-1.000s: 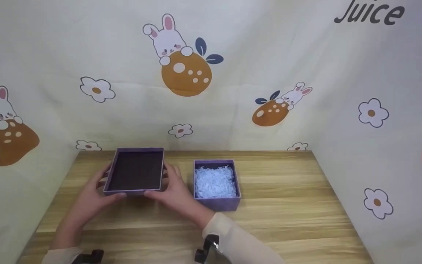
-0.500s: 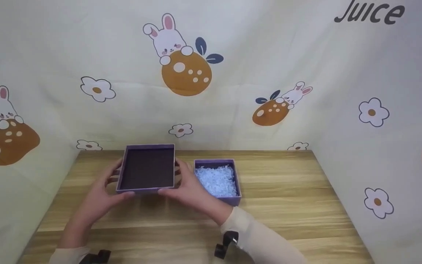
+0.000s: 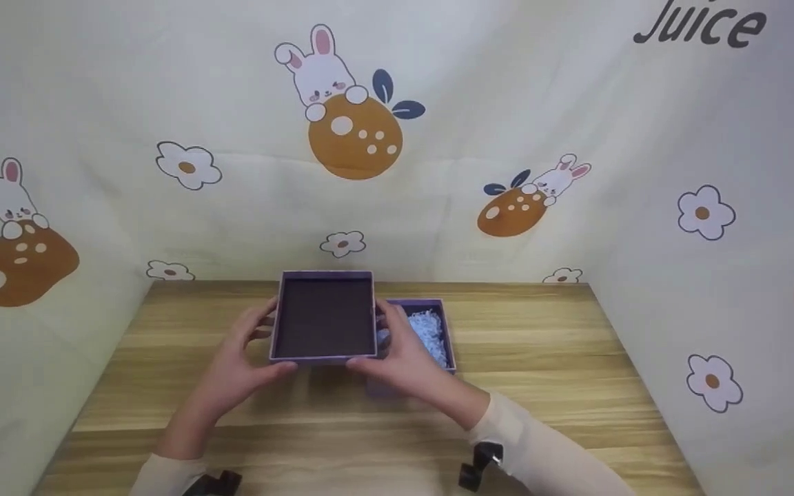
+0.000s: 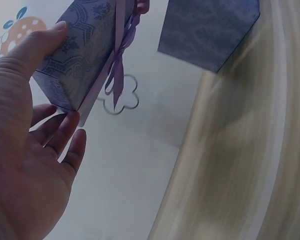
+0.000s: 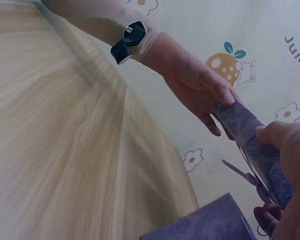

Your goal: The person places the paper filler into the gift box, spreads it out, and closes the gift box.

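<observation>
A square purple box lid [image 3: 327, 317] is held up above the table, its dark inside facing my head camera. My left hand [image 3: 240, 368] grips its left side, thumb on the near edge. On the opposite side, my right hand [image 3: 411, 358] holds it the same way. Patterned outer walls show in the left wrist view, with a purple ribbon [image 4: 118, 65] tied in a bow on the underside. Partly behind the right hand stands the matching box base [image 3: 449, 337], filled with pale blue shredded paper [image 3: 431, 335]. The lid overlaps the base's left part in the head view.
Both things are over a wood-grain table [image 3: 542, 399]. A pale cloth [image 3: 231, 103] printed with rabbits, oranges and flowers rises behind the table and along both sides. Black straps with mounts [image 3: 483, 461] sit on the forearms.
Both hands have carried the lid to the right, from left of the base to partly in front of it. The base has stayed in place and is now more covered by the right hand.
</observation>
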A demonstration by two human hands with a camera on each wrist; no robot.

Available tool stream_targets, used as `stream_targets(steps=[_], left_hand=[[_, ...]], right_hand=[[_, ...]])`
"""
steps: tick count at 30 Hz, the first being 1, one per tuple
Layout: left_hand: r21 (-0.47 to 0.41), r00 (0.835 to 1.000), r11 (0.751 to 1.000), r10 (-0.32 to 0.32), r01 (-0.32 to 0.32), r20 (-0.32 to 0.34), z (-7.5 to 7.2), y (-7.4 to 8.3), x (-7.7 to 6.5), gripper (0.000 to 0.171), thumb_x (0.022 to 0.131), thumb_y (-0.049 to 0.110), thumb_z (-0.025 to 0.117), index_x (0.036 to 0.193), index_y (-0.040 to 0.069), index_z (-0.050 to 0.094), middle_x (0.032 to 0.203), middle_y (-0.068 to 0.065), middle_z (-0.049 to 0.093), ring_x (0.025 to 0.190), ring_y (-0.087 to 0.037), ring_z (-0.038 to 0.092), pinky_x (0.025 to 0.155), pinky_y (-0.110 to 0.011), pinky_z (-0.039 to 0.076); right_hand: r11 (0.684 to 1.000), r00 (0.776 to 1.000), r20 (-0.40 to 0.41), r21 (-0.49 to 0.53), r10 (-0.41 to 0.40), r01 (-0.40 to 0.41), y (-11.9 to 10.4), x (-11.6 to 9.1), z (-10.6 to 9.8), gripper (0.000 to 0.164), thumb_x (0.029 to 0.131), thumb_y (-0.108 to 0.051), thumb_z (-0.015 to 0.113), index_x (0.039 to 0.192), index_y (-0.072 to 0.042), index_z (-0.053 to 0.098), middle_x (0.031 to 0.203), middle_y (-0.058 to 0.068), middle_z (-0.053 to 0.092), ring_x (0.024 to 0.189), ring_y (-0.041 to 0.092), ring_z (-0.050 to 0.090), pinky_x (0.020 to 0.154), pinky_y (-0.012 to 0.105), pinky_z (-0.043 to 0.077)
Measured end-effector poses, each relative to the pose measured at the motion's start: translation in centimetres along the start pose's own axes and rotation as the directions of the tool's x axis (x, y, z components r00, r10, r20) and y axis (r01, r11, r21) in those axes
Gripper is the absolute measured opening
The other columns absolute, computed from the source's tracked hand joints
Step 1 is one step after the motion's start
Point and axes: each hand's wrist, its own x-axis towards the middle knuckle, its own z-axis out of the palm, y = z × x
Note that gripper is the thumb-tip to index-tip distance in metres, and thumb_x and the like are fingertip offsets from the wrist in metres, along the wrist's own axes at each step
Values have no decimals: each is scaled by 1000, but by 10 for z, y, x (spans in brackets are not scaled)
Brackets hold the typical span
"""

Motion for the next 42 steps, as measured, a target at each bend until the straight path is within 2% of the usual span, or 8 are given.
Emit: stream_targets(steps=[5, 10, 14, 19, 24, 28, 36, 42], left_hand=[[-26, 1000, 1000, 17, -16, 21, 19, 2, 3, 105, 76, 6, 102, 167, 9, 49, 154, -9, 60, 131, -25, 59, 113, -40, 52], [-46, 998, 999, 28, -26, 55, 35, 2, 7, 104, 78, 15, 103, 167, 12, 49, 155, -6, 59, 131, -24, 59, 112, -47, 52], [-64, 996, 997, 54, -49, 69, 49, 4, 11, 102, 79, 17, 102, 167, 11, 50, 154, -7, 59, 129, -25, 60, 110, -46, 53], [-79, 992, 995, 64, -56, 108, 68, 9, 16, 102, 80, 20, 102, 167, 11, 49, 151, -6, 59, 132, -29, 60, 112, -49, 53], [-78, 984, 995, 68, -55, 163, 83, 11, 21, 104, 82, 24, 101, 169, 12, 45, 157, -5, 55, 135, -28, 59, 115, -52, 52], [-100, 981, 992, 91, -75, 170, 90, 13, 21, 103, 82, 24, 101, 169, 10, 46, 157, -5, 56, 134, -27, 60, 115, -53, 52], [-119, 980, 988, 115, -96, 163, 100, 16, 21, 98, 84, 29, 99, 167, 13, 49, 151, -3, 59, 132, -38, 61, 113, -55, 53], [-105, 981, 987, 135, -121, 143, 102, 16, 20, 96, 85, 30, 99, 167, 15, 50, 147, 0, 61, 129, -41, 63, 112, -56, 54]], right_hand=[[1000, 1000, 10, -27, -4, 4, 11, -13, -20, 111, 85, -38, 97, 170, -5, 35, 156, 13, 50, 134, 29, 55, 110, 50, 54], [1000, 1000, -5, -24, -15, 15, 20, -23, -38, 110, 85, -35, 98, 171, -5, 36, 158, 13, 51, 135, 29, 53, 110, 47, 53], [1000, 1000, -10, -9, -12, 12, 25, -31, -52, 108, 85, -29, 98, 170, -4, 37, 154, 14, 52, 131, 30, 54, 109, 45, 52], [998, 1000, -17, 63, -7, 8, 31, -41, -69, 106, 87, -18, 97, 171, -4, 33, 144, 18, 56, 117, 30, 61, 101, 35, 56], [993, 1000, -17, 116, 20, -18, 37, -50, -83, 111, 87, -13, 96, 175, -11, 28, 144, 19, 55, 116, 33, 61, 99, 38, 60], [1000, 999, -38, 25, 15, -14, 40, -55, -91, 108, 85, -20, 98, 172, -11, 34, 145, 15, 57, 122, 32, 58, 102, 44, 54], [994, 989, -95, -30, -110, 108, 48, -60, -95, 107, 80, -18, 102, 168, -5, 43, 168, 13, 45, 142, 33, 54, 111, 40, 53], [996, 987, -140, -19, -84, 82, 47, -65, -96, 113, 77, -19, 104, 169, -7, 40, 158, 9, 57, 135, 28, 60, 117, 41, 50]])
